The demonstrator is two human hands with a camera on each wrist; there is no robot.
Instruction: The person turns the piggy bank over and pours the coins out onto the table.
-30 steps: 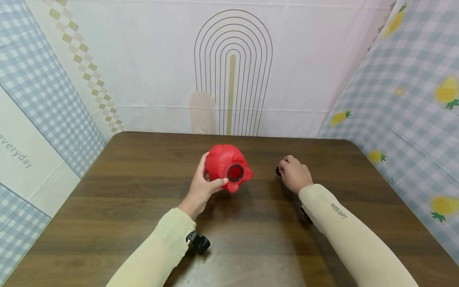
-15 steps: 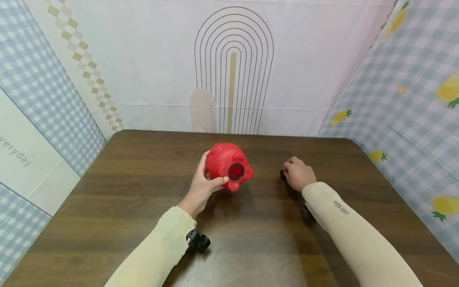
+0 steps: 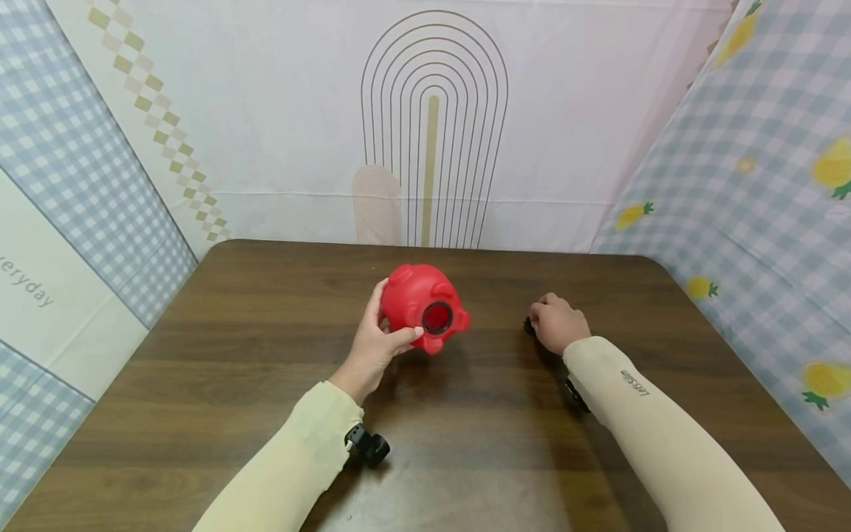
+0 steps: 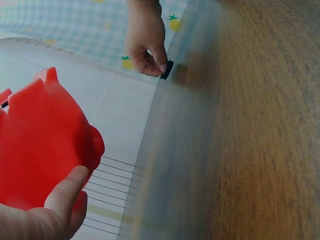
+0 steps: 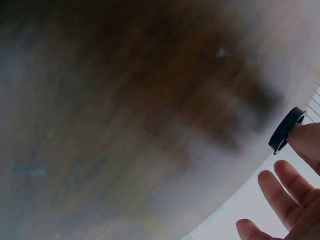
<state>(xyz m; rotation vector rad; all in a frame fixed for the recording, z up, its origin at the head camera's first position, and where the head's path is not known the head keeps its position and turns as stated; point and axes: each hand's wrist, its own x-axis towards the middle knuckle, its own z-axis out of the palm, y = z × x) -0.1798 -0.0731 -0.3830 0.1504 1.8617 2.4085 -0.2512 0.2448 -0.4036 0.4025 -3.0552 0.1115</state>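
A red piggy bank (image 3: 414, 294) is tipped on its side in the head view, its round, black-rimmed bottom hole facing me. My left hand (image 3: 372, 349) grips it from the left, thumb close to the hole. In the left wrist view the piggy bank (image 4: 40, 145) fills the left side, with my thumb lying on it. Farther right, my right hand (image 3: 560, 324) pinches a small black round stopper (image 5: 287, 131) just above the tabletop. The right wrist view shows the stopper edge-on, the other fingers loosely spread. A gap of table lies between the hands.
A dark wood-grain table (image 3: 266, 414) spreads beneath both hands. White patterned cloth (image 3: 279, 111) hangs behind its far edge, and blue checked cloth (image 3: 764, 244) drapes along the right. Black wrist cameras (image 3: 368, 446) are strapped over pale sleeves.
My right hand has shifted slightly right with the stopper, away from the piggy bank. My left hand and the piggy bank have hardly moved.
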